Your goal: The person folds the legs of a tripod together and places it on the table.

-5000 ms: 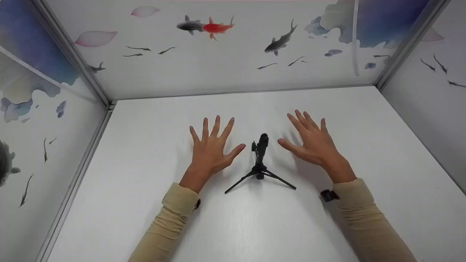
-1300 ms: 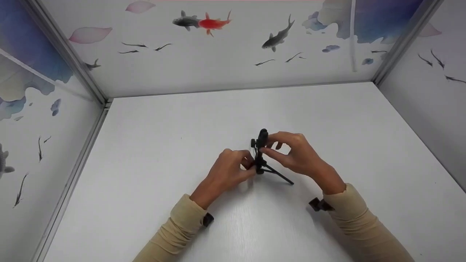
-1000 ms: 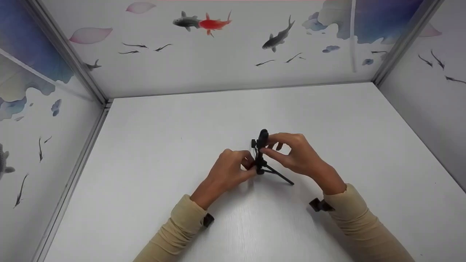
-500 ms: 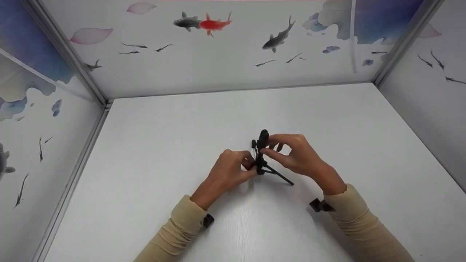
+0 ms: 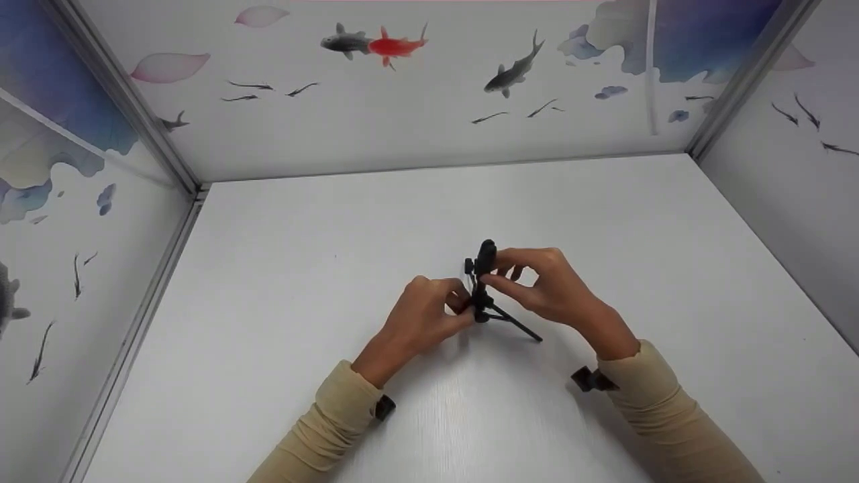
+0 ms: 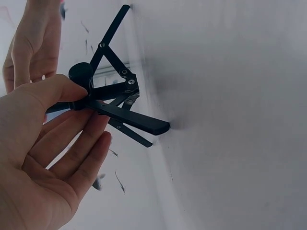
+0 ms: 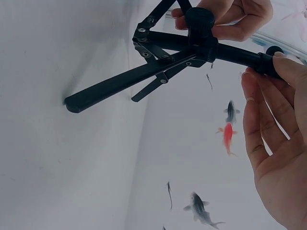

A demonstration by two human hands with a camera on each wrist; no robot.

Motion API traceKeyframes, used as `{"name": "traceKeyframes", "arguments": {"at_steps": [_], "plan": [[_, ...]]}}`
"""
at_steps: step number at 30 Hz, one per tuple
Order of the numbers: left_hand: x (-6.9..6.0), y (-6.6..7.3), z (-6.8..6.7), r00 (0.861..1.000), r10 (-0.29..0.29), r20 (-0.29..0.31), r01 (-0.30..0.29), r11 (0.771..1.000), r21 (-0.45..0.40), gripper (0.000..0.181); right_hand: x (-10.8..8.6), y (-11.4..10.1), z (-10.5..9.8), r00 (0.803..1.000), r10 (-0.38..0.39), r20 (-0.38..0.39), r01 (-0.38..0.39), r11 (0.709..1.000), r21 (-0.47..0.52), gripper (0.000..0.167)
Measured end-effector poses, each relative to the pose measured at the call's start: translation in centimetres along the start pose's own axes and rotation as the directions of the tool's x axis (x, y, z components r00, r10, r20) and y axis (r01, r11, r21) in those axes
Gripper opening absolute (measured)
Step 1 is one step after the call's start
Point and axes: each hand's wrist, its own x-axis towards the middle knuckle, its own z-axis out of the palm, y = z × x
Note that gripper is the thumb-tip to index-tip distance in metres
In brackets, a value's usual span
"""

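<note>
A small black tripod [image 5: 513, 324] stands upright on the white table with its legs spread. My left hand [image 5: 417, 314] pinches it low, around the collar where the legs join, and hides one leg in the head view. Higher up, the thumb and fingers of my right hand [image 5: 551, 285] pinch the upper part of its column. In the left wrist view, a round knob [image 6: 80, 73] sits beside the left thumb. The right wrist view shows the leg braces [image 7: 153, 52] unfolded and the right fingertips on the column [image 7: 240, 55].
The white table [image 5: 302, 221] is bounded by a back wall [image 5: 416, 127] printed with fish, plus similar side panels. Grey metal strips [image 5: 164, 127] run along the corners. Small black devices [image 5: 593, 380] are worn at both wrists.
Five seconds ago both hands were spread flat on either side of the tripod. They have since come inward and grip it. Over the last second almost nothing has moved.
</note>
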Motion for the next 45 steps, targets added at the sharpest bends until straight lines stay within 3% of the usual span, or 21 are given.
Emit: {"name": "traceKeyframes", "arguments": {"at_steps": [45], "plan": [[-0.17, 0.21, -0.04, 0.999, 0.026, -0.044, -0.025, 1.000, 0.011, 0.005, -0.02, -0.09, -0.08, 1.000, -0.006, 0.005, 0.006, 1.000, -0.007, 0.022]]}}
